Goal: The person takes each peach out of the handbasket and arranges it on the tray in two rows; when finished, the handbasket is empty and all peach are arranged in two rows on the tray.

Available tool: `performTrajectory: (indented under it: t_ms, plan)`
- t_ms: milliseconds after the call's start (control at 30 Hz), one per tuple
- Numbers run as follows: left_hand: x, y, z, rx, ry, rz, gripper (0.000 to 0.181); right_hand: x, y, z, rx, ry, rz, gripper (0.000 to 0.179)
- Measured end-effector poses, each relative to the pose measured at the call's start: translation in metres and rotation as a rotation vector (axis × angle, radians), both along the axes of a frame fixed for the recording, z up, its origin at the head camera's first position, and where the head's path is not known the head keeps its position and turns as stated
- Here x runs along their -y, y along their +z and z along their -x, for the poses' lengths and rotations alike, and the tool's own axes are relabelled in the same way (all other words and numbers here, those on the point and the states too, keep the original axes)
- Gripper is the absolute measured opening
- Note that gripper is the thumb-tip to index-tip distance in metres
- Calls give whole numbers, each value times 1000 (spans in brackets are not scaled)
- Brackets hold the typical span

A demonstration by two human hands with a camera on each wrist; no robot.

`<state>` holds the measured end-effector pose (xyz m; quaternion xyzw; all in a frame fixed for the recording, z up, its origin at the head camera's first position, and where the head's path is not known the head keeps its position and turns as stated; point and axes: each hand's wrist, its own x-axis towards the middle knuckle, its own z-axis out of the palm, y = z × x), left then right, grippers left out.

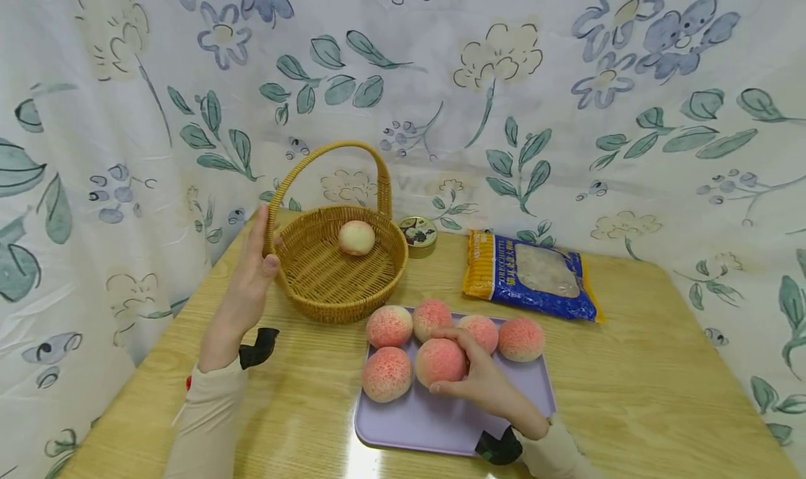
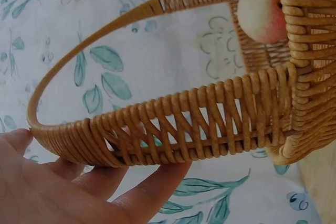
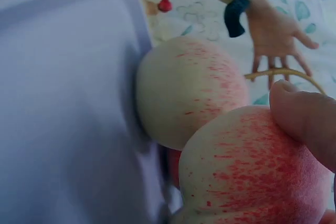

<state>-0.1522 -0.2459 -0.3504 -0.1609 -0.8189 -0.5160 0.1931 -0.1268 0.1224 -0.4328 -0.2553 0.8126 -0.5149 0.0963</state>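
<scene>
In the head view my right hand (image 1: 488, 388) grips a pink-and-cream peach (image 1: 441, 363) over the lilac tray (image 1: 409, 426), thumb on its near side and fingers around the far side. The right wrist view shows the held peach (image 3: 247, 177) close up beside another peach (image 3: 189, 90). Several more peaches (image 1: 387, 374) lie around it on the tray. Fingers extended, my left hand (image 1: 242, 301) touches the arched handle (image 2: 194, 114) of a round wicker basket (image 1: 334, 312) from its left side. A single peach (image 1: 357, 238) sits inside the basket toward the back.
Behind the basket's right side stands a small round tin (image 1: 420, 241). A blue and yellow pasta bag (image 1: 535, 273) lies beyond the tray to the right. Floral cloth (image 1: 428, 115) hangs behind the wooden table (image 1: 636, 367) and along its left side.
</scene>
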Motion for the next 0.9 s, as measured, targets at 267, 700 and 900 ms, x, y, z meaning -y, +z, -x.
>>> performTrajectory:
  t_ms: [267, 700, 900]
  plan:
    - [-8, 4, -3, -99, 7, 77, 78, 2, -7, -5, -55, 2, -100, 68]
    - [-5, 7, 0, -152, -8, 82, 78, 8, 7, -7, -287, 31, -264, 64]
    - [-6, 4, 0, -132, -9, 84, 74, 6, 10, -9, -238, 73, -293, 71]
